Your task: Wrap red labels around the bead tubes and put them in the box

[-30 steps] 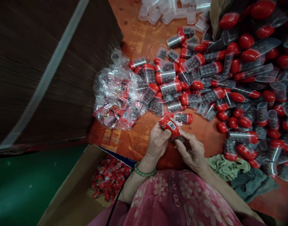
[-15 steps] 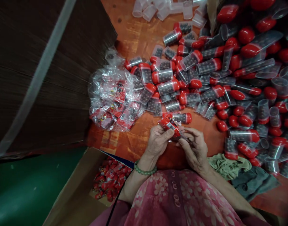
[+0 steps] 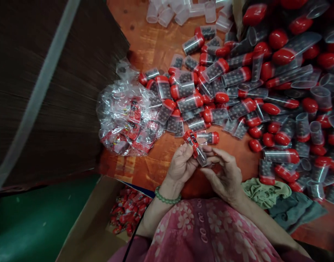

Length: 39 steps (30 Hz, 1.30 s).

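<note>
My left hand (image 3: pixel 181 163), a green bead bracelet on its wrist, pinches a small red printed plastic sleeve (image 3: pixel 192 141) with a see-through end pointing down to the right. My right hand (image 3: pixel 224 171) is at that clear end, its thumb apart from the fingers; the fingertips are close to the sleeve, and whether they touch it I cannot tell. Just beyond the hands lies a clear tube with a red cap (image 3: pixel 210 137), dark balls inside. On the left is a clear bag (image 3: pixel 131 123) with red printed pieces in it.
A large heap of red-capped tubes (image 3: pixel 237 76) covers the table's right and back. Empty clear cups (image 3: pixel 180 12) lie at the far edge. Crumpled cloths (image 3: pixel 289 209) rest by my right forearm. Below left, a cardboard box (image 3: pixel 87 218) holds red pieces (image 3: pixel 130 207). A dark stack (image 3: pixel 47 72) rises at left.
The sleeve has turned in my left hand, so its clear end shows more. My right thumb has come away from the fingers. The whole view has shifted slightly.
</note>
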Motion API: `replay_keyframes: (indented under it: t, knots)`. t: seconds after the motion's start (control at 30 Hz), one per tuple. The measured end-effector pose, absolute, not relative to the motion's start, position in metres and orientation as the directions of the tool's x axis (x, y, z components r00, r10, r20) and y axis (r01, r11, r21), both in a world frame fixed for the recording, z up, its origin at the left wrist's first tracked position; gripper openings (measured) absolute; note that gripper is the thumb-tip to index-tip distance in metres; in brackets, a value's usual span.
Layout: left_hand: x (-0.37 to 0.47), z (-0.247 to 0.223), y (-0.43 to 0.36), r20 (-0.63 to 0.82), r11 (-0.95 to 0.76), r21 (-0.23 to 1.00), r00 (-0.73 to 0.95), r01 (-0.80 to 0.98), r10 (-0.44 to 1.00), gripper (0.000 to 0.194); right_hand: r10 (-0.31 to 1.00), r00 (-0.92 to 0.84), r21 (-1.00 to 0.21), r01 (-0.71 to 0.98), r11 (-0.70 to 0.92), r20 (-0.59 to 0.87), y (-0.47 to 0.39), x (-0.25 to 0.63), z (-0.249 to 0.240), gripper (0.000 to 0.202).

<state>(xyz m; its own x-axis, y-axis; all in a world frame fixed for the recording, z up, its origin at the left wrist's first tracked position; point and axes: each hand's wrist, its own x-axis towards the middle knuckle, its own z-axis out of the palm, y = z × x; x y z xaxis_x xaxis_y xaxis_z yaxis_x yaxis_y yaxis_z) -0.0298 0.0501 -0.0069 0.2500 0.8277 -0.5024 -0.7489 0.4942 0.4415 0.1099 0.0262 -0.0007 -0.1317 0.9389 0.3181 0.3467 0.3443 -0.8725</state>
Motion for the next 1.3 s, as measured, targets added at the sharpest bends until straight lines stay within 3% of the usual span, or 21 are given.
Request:
replay_keyframes:
  t: [0.37,0.6,0.83,1.0,1.17,1.3]
  knots:
    - [-0.029,-0.004,0.054,-0.550,0.548,0.418,0.278,-0.724,0.787,0.046,0.906,-0.237,-0.788,0.449,0.421,0.349,0.032,0.104,0.011,0.045]
    - [-0.028,-0.002,0.051,-0.504,0.496,0.513,0.222,-0.700,0.835,0.049,0.897,-0.338,-0.774,0.471,0.423,0.285,0.033,0.106,0.017,0.053]
    - [-0.028,-0.003,0.051,-0.487,0.419,0.484,0.162,-0.768,0.858,0.045,0.876,-0.250,-0.731,0.484,0.482,0.412,0.033,0.107,0.007,0.042]
    - [-0.028,-0.005,0.054,-0.491,0.397,0.481,0.136,-0.781,0.861,0.044,0.909,-0.202,-0.750,0.516,0.415,0.364,0.036,0.106,0.001,0.027]
    - [-0.028,-0.004,0.051,-0.454,0.362,0.582,0.079,-0.728,0.888,0.042,0.945,-0.193,-0.827,0.458,0.325,0.265,0.033,0.104,-0.004,0.031]
    - [-0.025,-0.001,0.048,-0.404,0.299,0.685,-0.006,-0.664,0.915,0.045,0.943,-0.167,-0.831,0.446,0.332,0.287,0.034,0.107,-0.008,0.021]
